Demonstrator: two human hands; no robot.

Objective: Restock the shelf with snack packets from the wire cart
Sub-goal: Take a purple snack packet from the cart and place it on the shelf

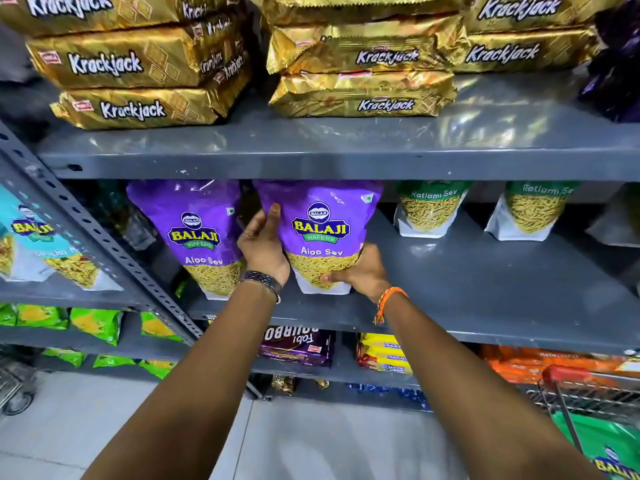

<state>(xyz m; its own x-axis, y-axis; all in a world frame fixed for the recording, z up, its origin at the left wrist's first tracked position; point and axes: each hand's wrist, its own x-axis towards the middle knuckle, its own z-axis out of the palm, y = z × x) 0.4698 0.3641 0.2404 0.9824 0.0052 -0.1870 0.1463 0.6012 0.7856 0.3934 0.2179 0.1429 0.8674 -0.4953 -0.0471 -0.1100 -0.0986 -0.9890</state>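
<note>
On the middle shelf (485,285), both hands are closed on the purple Aloo Sev packet (320,233): left hand (261,247) on its left edge, right hand (360,271) under the bottom corner. Packet upright, long axis vertical, label facing out. Seat base flat, align with neighbouring packet (201,233), then release.

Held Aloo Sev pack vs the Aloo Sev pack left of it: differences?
The held Aloo Sev pack is gripped by the left hand on its side and the right hand at its base; the left Aloo Sev pack stands untouched. The held one sits nearer the shelf edge. Both are upright purple Balaji pouches.
</note>
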